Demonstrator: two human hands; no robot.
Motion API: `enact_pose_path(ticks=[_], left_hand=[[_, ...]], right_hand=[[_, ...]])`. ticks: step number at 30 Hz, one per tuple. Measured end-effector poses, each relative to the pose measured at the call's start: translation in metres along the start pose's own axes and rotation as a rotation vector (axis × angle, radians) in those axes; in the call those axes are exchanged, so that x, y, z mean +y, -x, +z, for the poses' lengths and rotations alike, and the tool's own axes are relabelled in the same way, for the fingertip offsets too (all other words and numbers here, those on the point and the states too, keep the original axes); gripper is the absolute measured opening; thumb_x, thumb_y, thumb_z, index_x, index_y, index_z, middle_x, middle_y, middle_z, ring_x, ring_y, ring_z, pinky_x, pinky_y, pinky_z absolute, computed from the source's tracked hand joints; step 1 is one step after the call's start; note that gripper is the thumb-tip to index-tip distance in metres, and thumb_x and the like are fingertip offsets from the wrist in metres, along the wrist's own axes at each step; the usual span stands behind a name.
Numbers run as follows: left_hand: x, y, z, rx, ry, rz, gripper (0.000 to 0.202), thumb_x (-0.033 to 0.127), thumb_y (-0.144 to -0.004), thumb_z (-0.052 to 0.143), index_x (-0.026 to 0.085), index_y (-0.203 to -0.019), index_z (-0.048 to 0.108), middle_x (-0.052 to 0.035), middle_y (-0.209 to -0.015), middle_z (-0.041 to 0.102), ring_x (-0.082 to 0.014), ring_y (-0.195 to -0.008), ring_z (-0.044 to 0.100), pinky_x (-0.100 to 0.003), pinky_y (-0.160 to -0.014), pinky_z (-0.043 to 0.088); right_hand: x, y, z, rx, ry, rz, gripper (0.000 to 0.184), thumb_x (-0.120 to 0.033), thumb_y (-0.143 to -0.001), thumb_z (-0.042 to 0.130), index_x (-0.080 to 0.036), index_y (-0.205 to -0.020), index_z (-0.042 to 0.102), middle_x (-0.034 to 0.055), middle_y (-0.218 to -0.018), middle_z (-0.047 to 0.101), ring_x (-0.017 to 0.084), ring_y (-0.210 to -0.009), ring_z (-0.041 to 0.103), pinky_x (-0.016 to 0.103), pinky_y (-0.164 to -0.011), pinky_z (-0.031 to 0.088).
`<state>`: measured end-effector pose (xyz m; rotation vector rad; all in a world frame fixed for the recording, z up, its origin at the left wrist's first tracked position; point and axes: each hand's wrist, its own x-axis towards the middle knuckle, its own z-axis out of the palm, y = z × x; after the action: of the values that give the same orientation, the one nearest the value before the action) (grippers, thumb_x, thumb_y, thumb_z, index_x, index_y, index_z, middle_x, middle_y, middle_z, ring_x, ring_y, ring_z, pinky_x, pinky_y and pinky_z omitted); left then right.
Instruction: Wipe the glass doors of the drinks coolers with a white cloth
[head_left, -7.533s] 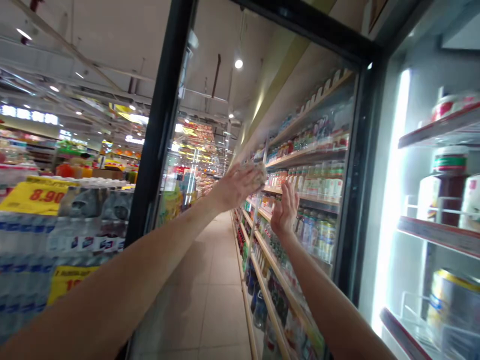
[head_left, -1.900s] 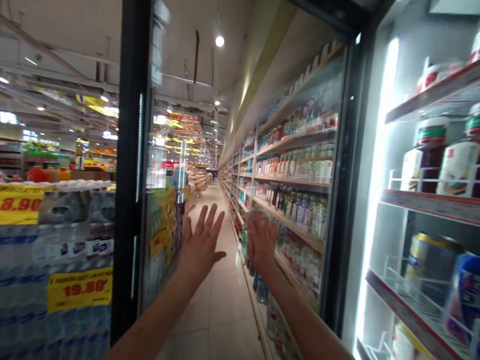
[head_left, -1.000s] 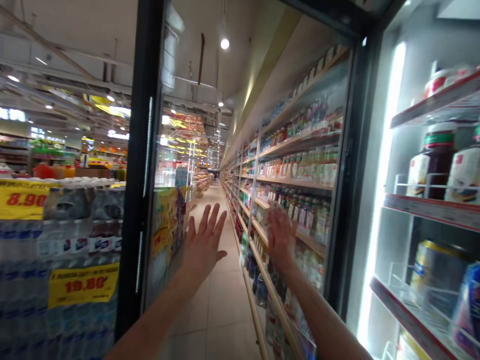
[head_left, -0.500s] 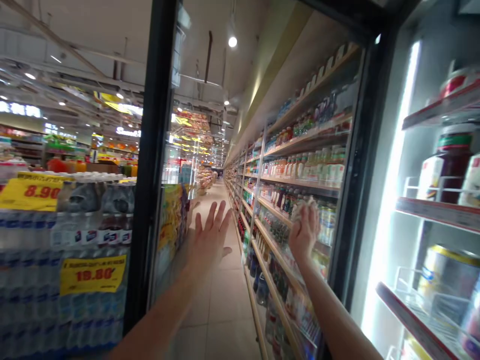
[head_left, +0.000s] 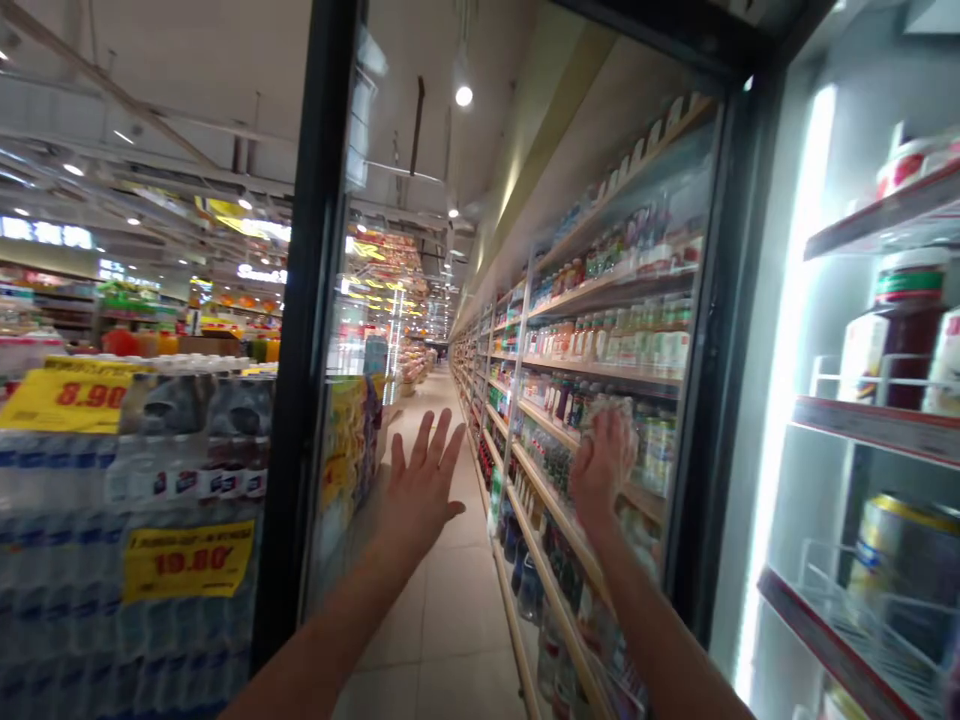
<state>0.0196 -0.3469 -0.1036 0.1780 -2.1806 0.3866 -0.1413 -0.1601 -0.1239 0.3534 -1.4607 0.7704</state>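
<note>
A person works at a glass door (head_left: pixel 319 300) framed in black. The left hand (head_left: pixel 421 492) lies spread against the pane in the glass door's left half, its grip wide, thumb out to the side, with hold of nothing. The right hand (head_left: pixel 598 475) is in the glass door's right half, nearer that side of the frame; its fingers lie close together over a crumpled whitish cloth (head_left: pixel 628 430), which that grip appears to have hold of against the glass, though blur hides how firmly.

The cloth could slip from under the flattened fingers if pressure came off one edge, or snag on the glass door's right frame if carried too far that way. A harder push from one hand than the other might swing the glass door, and the bare left palm could leave smears.

The glass door's long axis runs upright, its left edge leaning slightly rightward at the top, and the pane faces the person. The bunched cloth shows no clear long axis; its loose edge points up and toward the glass door's right side. Right of the glass door are lit cooler shelves (head_left: pixel 877 425).
</note>
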Motion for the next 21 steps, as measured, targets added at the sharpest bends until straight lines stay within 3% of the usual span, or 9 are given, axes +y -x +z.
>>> enact_pose_path(ticks=[3,5,10,12,15,17,21], left_hand=[[0.003,0.003,0.000,0.006,0.010,-0.007,0.100,0.045,-0.063,0.075,0.022,-0.144,0.021,-0.0121,-0.151,0.017,-0.0308,-0.140,0.008,-0.058,-0.110,0.018],[0.008,0.011,0.003,0.005,0.014,-0.005,0.098,0.045,-0.064,0.074,0.023,-0.144,0.021,-0.0123,-0.151,0.017,-0.0321,-0.140,0.008,-0.060,-0.109,0.020],[0.024,0.034,0.017,-0.043,0.018,-0.002,0.098,0.049,-0.063,0.074,0.028,-0.143,0.021,-0.0113,-0.150,0.020,-0.0360,-0.139,0.013,-0.066,-0.105,0.018],[0.026,0.038,0.020,-0.048,0.013,-0.013,0.100,0.048,-0.063,0.075,0.028,-0.143,0.019,-0.0113,-0.150,0.019,-0.0354,-0.139,0.012,-0.066,-0.106,0.017],[0.024,0.039,0.021,-0.036,0.018,-0.013,0.102,0.048,-0.063,0.074,0.028,-0.143,0.015,-0.0103,-0.151,0.016,-0.0333,-0.140,0.008,-0.065,-0.107,0.016],[0.023,0.037,0.020,-0.039,0.028,-0.013,0.102,0.048,-0.063,0.074,0.028,-0.143,0.015,-0.0098,-0.151,0.016,-0.0327,-0.140,0.007,-0.065,-0.107,0.016],[0.023,0.034,0.020,-0.065,0.046,-0.016,0.100,0.046,-0.062,0.076,0.027,-0.142,0.020,-0.0105,-0.150,0.018,-0.0345,-0.139,0.009,-0.066,-0.106,0.016]], right_hand=[[-0.026,0.015,0.002,-0.161,-0.083,-0.419,0.049,-0.018,-0.088,0.037,-0.026,-0.137,0.040,0.0070,-0.132,0.053,0.022,-0.136,0.031,0.048,-0.112,0.019],[-0.029,0.017,0.001,-0.181,-0.081,-0.518,0.049,-0.016,-0.088,0.039,-0.027,-0.135,0.042,0.0052,-0.129,0.057,0.020,-0.135,0.033,0.047,-0.113,0.016],[-0.010,0.007,-0.005,0.001,0.034,-0.070,0.048,-0.023,-0.091,0.033,-0.018,-0.138,0.039,0.0148,-0.136,0.048,0.027,-0.134,0.033,0.053,-0.108,0.022],[-0.015,0.018,-0.007,-0.055,0.006,-0.119,0.049,-0.022,-0.090,0.033,-0.019,-0.139,0.038,0.0135,-0.137,0.048,0.026,-0.136,0.030,0.052,-0.109,0.023],[-0.024,0.043,-0.010,-0.249,-0.081,-0.429,0.050,-0.016,-0.088,0.038,-0.024,-0.137,0.040,0.0072,-0.133,0.053,0.022,-0.137,0.028,0.048,-0.112,0.018],[-0.017,0.047,-0.011,-0.265,-0.090,-0.440,0.050,-0.016,-0.087,0.039,-0.026,-0.136,0.041,0.0063,-0.132,0.053,0.022,-0.136,0.030,0.049,-0.113,0.017],[0.005,0.033,-0.012,-0.064,0.021,-0.010,0.048,-0.022,-0.090,0.035,-0.017,-0.138,0.038,0.0153,-0.138,0.046,0.027,-0.134,0.032,0.055,-0.107,0.024]])
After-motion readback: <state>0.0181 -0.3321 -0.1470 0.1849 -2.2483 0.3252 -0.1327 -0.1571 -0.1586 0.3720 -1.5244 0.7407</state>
